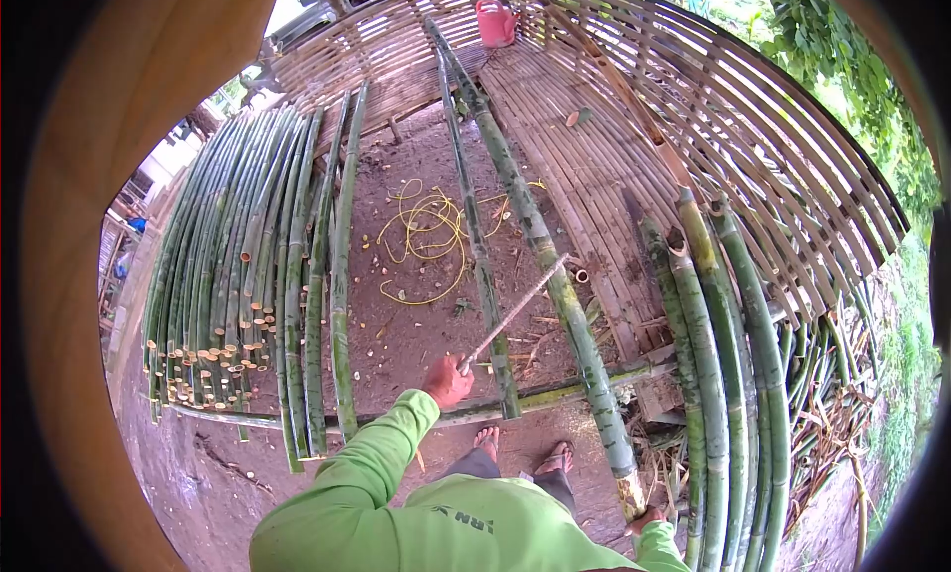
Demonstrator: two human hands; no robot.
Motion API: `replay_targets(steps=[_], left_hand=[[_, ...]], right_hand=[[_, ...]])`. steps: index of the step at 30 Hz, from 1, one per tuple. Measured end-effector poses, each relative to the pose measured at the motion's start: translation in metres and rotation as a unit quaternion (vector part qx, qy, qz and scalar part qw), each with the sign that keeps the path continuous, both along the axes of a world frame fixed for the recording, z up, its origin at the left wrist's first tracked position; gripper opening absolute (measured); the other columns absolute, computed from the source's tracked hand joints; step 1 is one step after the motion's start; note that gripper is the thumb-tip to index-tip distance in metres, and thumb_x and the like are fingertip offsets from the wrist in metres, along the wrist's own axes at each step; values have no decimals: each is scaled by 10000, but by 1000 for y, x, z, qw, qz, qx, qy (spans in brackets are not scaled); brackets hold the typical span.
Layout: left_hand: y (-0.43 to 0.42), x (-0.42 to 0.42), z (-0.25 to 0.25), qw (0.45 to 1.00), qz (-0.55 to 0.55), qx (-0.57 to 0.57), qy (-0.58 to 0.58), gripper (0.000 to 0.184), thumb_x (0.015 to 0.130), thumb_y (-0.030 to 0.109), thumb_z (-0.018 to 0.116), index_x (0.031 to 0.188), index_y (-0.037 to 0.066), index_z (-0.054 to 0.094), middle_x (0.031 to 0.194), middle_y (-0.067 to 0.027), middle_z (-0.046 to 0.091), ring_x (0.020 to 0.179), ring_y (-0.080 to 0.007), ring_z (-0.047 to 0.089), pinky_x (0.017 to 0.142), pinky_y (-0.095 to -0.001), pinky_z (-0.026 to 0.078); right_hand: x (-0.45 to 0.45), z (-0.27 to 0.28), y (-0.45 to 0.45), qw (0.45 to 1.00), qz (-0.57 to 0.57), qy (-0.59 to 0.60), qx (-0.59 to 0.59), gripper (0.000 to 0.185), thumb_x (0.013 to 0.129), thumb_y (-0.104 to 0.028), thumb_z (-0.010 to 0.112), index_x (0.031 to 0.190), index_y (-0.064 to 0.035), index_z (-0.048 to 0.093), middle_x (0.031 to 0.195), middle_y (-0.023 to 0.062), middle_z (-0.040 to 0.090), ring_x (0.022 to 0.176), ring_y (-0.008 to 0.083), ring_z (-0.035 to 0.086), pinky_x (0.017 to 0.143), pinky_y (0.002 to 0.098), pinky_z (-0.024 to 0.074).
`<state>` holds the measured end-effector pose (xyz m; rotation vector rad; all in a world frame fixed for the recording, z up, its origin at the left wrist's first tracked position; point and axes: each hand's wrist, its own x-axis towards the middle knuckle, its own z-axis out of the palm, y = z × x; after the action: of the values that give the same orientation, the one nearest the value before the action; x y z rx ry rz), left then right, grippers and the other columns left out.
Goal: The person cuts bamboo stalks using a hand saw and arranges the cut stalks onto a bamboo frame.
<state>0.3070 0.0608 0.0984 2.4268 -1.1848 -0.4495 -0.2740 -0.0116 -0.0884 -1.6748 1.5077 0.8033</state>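
Note:
My left hand is closed around one end of a thin, straight, brownish rod. The far tip of the rod meets or overlaps a long green bamboo pole; whether it touches I cannot tell. At the near, lower end of that pole, my right hand is wrapped round it, its fingers partly hidden. The pole slopes away from me over a crosswise bamboo rail toward the far fence. A thinner bamboo pole lies to its left, across the same rail.
Many cut bamboo poles are stacked at left. More poles lean at my right. A yellow hose or rope lies coiled on the dirt. Beyond stand a slatted bamboo platform, a curved slat fence and a red watering can.

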Motion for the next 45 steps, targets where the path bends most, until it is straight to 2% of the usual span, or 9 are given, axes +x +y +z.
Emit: replay_targets(steps=[4,6,11,18,29,33,34,36,45], left_hand=[[0,33,-38,991,48,-64,110,134,760,170,615,762,49,557,625,-174,574,553,-334,569,558,-450,460],[-18,31,9,975,93,-60,194,96,770,137,597,775,50,556,628,-187,561,581,-347,569,571,-445,451],[-36,53,35,998,54,22,20,71,767,91,585,805,37,556,674,-204,572,664,-368,592,621,-445,444],[-56,101,15,998,65,8,7,108,732,101,640,787,30,580,711,-203,607,677,-343,619,609,-443,458],[-65,136,-21,999,36,-16,30,118,799,146,535,798,32,565,665,-173,572,652,-331,614,563,-419,468],[-69,199,-126,901,82,-164,393,224,881,216,460,690,104,497,546,-62,491,545,-234,569,450,-360,414],[-66,193,-84,992,-41,-46,113,173,854,171,494,716,84,553,582,-91,546,584,-271,599,496,-409,449],[-65,170,-9,998,-8,7,-54,101,775,104,574,762,28,639,716,-198,644,716,-384,648,650,-483,512],[-53,203,-17,998,3,16,-53,121,740,123,601,794,21,637,774,-245,642,782,-424,641,682,-470,514]], right_hand=[[22,25,-4,999,16,-10,26,724,457,-335,871,1079,-38,648,1058,178,671,1052,324,618,924,383,487],[45,36,-7,999,32,-11,0,719,464,-343,866,1082,-43,653,1064,183,668,1055,315,619,920,383,491],[89,38,-1,999,22,-43,-5,702,463,-354,856,1058,-34,665,1037,185,675,1027,310,633,903,388,501],[153,47,11,989,-47,-134,-50,721,468,-367,856,1066,-21,651,1026,195,673,1001,329,637,874,406,500],[94,-117,62,981,-40,-189,-29,722,474,-459,894,1019,-43,670,925,160,700,848,286,671,746,398,535],[160,10,76,996,-14,-81,-39,807,477,-412,846,1132,0,618,1072,222,654,1051,339,615,935,393,485],[183,52,73,993,-74,-87,-2,737,484,-381,845,1081,2,646,1045,229,661,1015,353,632,907,391,503],[188,35,85,989,-91,-120,-9,736,486,-350,847,1096,4,635,1034,235,662,986,358,644,880,402,515],[232,107,83,987,-50,-116,-96,749,488,-325,860,1105,-42,542,1018,229,654,985,379,626,879,421,504]])
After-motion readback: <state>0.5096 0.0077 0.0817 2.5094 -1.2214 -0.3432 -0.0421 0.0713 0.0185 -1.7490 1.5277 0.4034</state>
